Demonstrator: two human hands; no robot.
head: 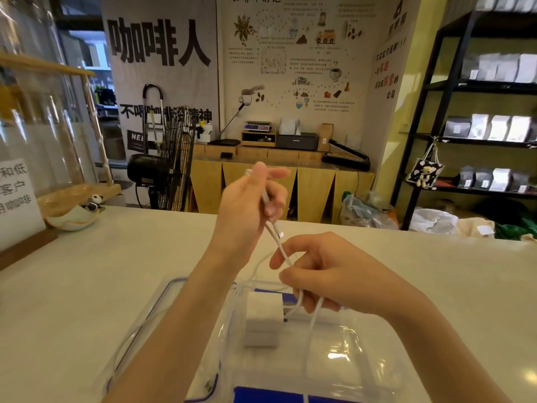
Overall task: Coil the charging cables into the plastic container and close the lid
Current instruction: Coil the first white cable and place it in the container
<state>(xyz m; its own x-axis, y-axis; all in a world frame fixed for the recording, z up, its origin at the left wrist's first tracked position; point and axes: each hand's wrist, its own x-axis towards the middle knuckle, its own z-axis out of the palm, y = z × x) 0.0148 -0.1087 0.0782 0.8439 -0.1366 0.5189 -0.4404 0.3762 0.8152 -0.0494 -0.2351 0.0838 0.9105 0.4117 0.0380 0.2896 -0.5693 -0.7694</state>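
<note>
Left grip raised, right grip lower, both pinched closed.

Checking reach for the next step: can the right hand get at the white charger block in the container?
Probably yes: the right hand hovers just above the white charger block in the open container, lid off, though it's holding cable.

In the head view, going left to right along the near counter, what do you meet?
Paper sign → panda figurine in its dish → container lid → white charger block → right hand holding the white cable.
</note>
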